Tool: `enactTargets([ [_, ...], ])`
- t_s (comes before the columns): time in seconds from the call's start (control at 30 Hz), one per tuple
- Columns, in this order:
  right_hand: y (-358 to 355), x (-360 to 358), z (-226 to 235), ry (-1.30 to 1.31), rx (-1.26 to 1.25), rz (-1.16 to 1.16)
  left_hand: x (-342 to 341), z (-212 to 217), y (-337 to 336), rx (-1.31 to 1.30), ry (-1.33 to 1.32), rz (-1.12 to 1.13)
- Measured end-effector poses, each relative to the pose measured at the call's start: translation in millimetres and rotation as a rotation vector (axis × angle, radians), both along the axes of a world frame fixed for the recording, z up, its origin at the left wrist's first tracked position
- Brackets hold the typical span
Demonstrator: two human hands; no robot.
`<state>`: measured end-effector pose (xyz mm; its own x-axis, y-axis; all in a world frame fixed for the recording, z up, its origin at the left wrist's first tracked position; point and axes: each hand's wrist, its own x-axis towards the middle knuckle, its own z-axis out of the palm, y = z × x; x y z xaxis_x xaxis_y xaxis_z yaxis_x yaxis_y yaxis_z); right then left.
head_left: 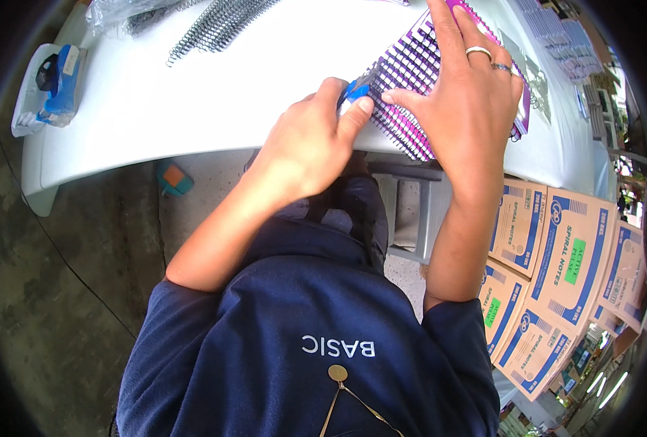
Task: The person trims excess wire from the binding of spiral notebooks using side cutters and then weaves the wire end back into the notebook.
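White tabletop (192, 95) curves across the upper part of the view, above a rough concrete floor (39, 291), and everything else is placed from that table. Near its front edge lies a purple notebook (418, 65) with a dark wire spiral binding (403, 127) along the side nearest the person. The right hand (469, 95) lies flat and spread on the cover, pinning it down, thumb tip touching the binding. The left hand (309, 142) is closed around a small blue tool (356, 91), thumb and forefinger pinching it at the end of the coil.

The notebook looks light and fairly stiff as a block, though its glossy cover would likely slide on the smooth table unless pressed. The wire loops seem thin and easily bent, so the flat cover is the safer place to take hold.

At the far edge of the table lie loose black wire coils (214, 25); at its left end sits a blue and white packet (50, 87). Right of the table, printed cardboard boxes (571, 269) are stacked.
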<state>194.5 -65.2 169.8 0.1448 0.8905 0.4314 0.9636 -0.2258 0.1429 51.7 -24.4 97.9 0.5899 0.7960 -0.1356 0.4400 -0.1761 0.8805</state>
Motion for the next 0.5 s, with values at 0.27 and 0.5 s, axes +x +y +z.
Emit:
enactTargets([
  [0.27, 1, -13, 1, 0.029, 0.018, -0.067, 0, 3, -4, 0.362, 0.235, 0.029],
  [0.5, 0, -11, 3, 0.08, 0.052, 0.0, -18, -17, 29, -0.191, -0.176, -0.197],
])
